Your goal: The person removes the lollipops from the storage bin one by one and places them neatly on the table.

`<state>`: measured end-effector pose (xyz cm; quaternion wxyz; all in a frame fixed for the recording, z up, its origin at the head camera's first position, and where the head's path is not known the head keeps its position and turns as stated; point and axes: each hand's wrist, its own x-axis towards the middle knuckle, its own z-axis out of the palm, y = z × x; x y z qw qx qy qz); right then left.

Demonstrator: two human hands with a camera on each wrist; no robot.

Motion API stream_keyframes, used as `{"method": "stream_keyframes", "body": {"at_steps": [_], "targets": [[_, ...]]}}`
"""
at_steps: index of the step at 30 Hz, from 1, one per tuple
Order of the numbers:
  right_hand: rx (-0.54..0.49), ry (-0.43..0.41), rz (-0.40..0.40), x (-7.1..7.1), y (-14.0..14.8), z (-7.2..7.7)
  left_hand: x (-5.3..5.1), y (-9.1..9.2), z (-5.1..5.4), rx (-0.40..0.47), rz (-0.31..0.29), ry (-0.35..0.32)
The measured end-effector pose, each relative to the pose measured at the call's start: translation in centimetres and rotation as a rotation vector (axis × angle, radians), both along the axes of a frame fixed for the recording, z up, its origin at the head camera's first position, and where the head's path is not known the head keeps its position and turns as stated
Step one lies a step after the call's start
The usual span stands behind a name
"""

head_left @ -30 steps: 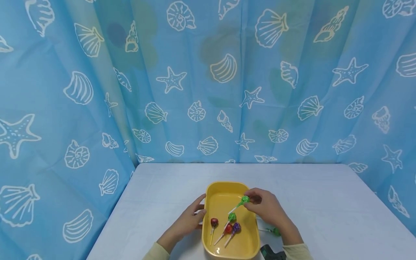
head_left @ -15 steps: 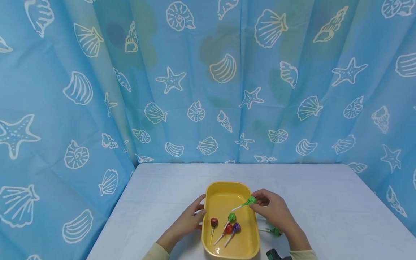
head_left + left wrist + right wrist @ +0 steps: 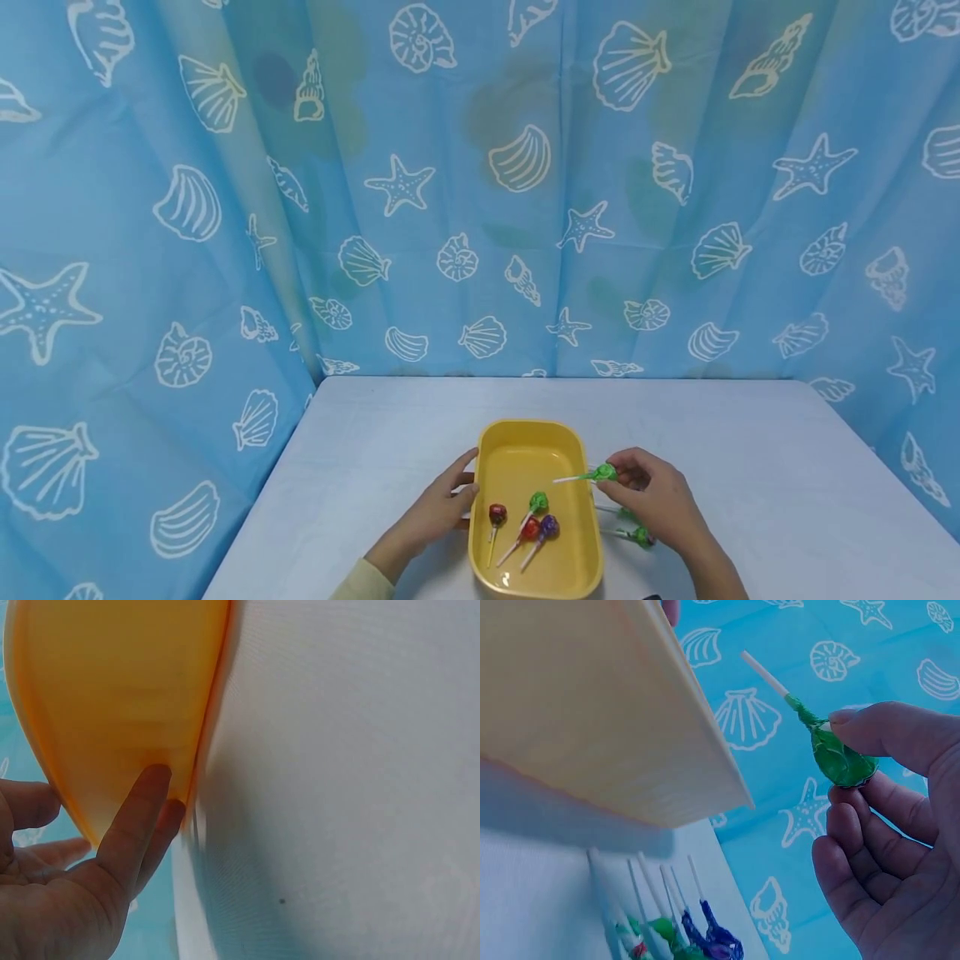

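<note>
A green-wrapped lollipop (image 3: 603, 472) is pinched between the thumb and fingers of my right hand (image 3: 660, 498), its white stick pointing left over the tray's right rim. In the right wrist view the lollipop (image 3: 841, 754) is off the table. My left hand (image 3: 435, 512) touches the left side of the yellow tray (image 3: 517, 428); in the left wrist view, straight fingers (image 3: 135, 825) lie against its outer wall. Inside the tray are a dark red lollipop (image 3: 497, 513), a green one (image 3: 538, 501), a red one (image 3: 531, 527) and a purple one (image 3: 549, 526).
On the table right of the tray lie several lollipops, including a green one (image 3: 641, 537) and a purple-wrapped one (image 3: 718, 937), partly hidden by my right hand. A white cloth (image 3: 405, 417) covers the table. Blue seashell curtains (image 3: 480, 208) hang behind and at the sides.
My right hand has moved right and slightly nearer, carrying the green lollipop from above the tray to its right rim. My left hand stays on the tray.
</note>
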<state>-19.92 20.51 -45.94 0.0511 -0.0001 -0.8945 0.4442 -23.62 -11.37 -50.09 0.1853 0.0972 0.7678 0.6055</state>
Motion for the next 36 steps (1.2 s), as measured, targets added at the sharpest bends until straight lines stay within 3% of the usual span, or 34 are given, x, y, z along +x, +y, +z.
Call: {"method": "stream_keyframes", "body": {"at_steps": [16,36], "targets": [[-0.001,-0.044,-0.1,1.9,1.3,-0.1,0.2,0.3,-0.1,-0.02,0.008,0.003],[0.047,-0.135,-0.187,3.7,3.8,-2.3,0.2,0.1,0.1,-0.012,0.005,0.006]]}}
